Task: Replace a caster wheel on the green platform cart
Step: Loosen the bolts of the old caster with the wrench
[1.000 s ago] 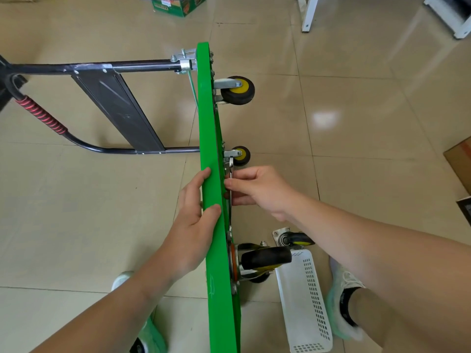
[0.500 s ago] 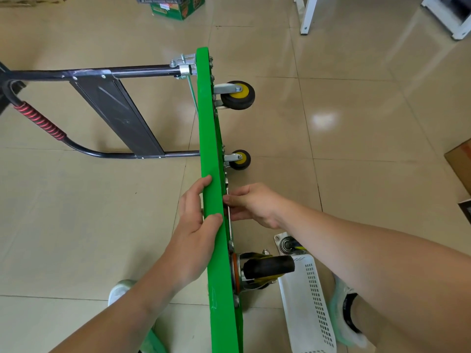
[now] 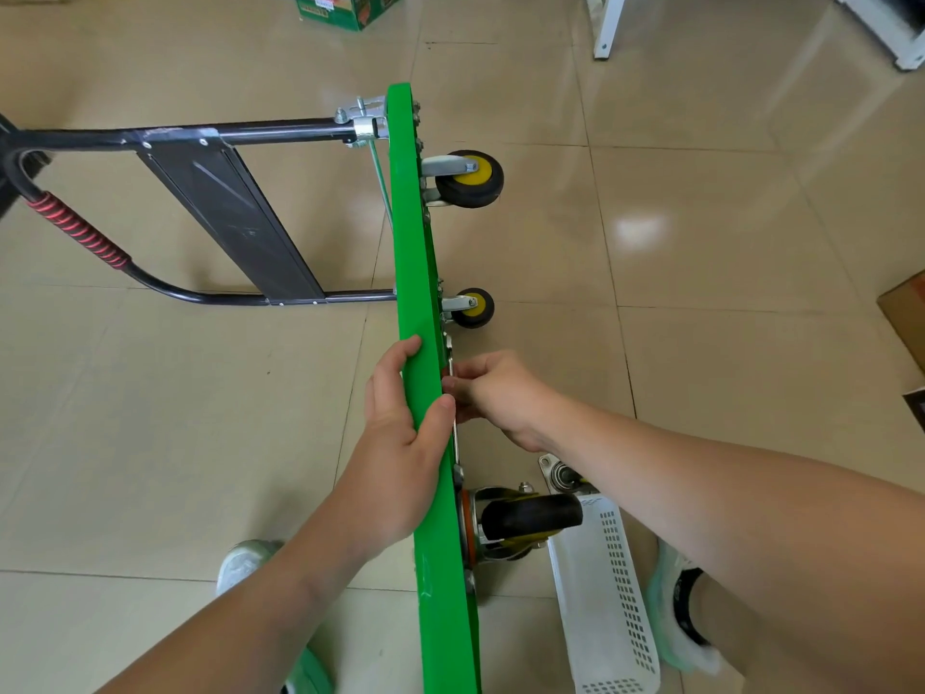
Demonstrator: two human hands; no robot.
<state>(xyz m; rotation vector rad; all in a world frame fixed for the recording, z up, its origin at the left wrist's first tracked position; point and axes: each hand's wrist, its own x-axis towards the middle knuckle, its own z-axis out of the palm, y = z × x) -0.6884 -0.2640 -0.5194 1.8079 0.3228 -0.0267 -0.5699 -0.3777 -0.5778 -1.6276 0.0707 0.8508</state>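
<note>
Cart (image 3: pixel 415 273) stands on its long edge on the tiled floor, its black handle (image 3: pixel 225 127) folded out to the left and its wheels pointing right. The left hand (image 3: pixel 400 443) grips the raised edge, fingers curled over the top face and thumb hooked over the wheel side. The right hand (image 3: pixel 500 393) reaches in from the right with its wrist bent, its fingertips pinching a thin wrench (image 3: pixel 455 440) that lies flat against the underside, between the small caster (image 3: pixel 473 308) and the big caster (image 3: pixel 525 518). Compared with a second ago, the right hand sits slightly farther from the small caster; the left hand's grip is unchanged.
</note>
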